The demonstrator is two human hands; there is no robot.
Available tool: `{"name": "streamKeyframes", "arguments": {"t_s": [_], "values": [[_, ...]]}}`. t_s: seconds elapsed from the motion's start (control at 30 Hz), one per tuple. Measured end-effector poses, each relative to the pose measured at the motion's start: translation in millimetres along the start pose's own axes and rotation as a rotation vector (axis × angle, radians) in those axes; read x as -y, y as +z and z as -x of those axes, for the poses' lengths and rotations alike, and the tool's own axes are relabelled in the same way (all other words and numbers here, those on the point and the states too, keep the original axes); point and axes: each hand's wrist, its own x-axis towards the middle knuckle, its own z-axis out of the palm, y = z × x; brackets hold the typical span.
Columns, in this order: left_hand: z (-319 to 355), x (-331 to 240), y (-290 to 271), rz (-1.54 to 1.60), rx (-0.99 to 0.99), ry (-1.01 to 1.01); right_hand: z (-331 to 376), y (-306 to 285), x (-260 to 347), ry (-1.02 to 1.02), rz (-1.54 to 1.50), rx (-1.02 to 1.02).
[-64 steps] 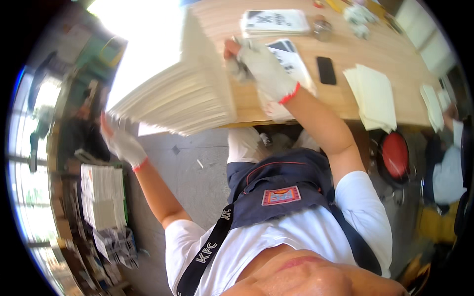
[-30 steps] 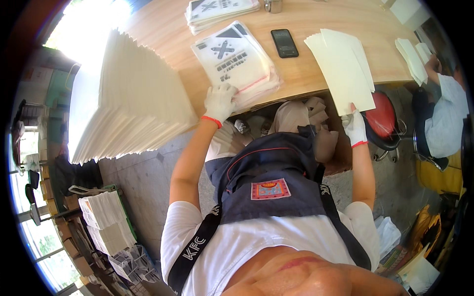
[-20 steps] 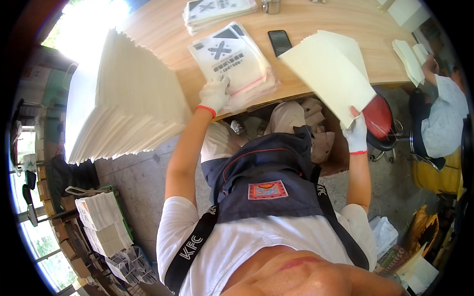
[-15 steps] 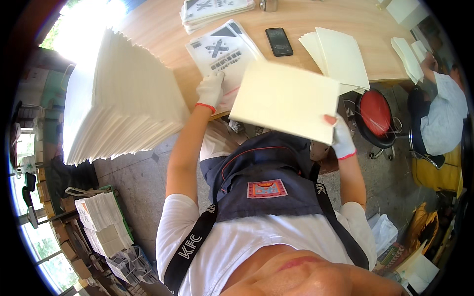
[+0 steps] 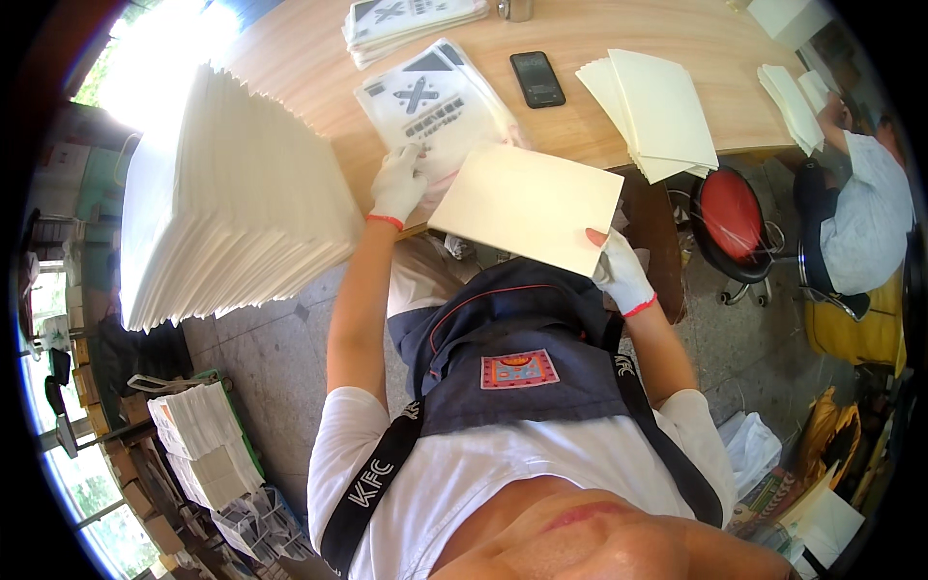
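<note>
Head view: the right hand point(image 5: 623, 275) pinches the near right corner of a cream sheet point(image 5: 527, 205), thumb on top, fingers under. The sheet hangs flat in the air, just near of the wood surface point(image 5: 290, 68), above the lap w/ the dark apron point(image 5: 517, 353).

The left hand point(image 5: 399, 184) is spread flat, pressing on the near edge of a printed bag stack point(image 5: 435, 106) at the surface edge. It's just beside the sheet's left corner; can't tell if it touches.

Far right on the surface: a fanned cream pile point(image 5: 652, 111). Between it and the printed stack lies a black phone point(image 5: 537, 78). Left: a tall white paper stack point(image 5: 232, 198), tilted, hanging over the edge. A red stool point(image 5: 732, 215) stands to the right.

What could go wrong, I think: held by one corner only, the sheet may sag, bend or slip out. The printed stack sits at the edge, so a push could slide it off. The tall stack leans, so a bump from the left arm may tip it.
</note>
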Motion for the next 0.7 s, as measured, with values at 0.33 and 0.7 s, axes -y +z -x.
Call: {"name": "streamKeyframes", "arguments": {"t_s": [0.33,0.7], "values": [[5.2,-16.1,-32.8,0.326,-0.031,-0.075,8.7,43.6,-24.1,-0.076,-0.178,-0.171],[27.0,-14.6,-27.1,0.160,-0.076,0.000,18.2,40.8,-55.1,0.052,-0.205,-0.080]]}}
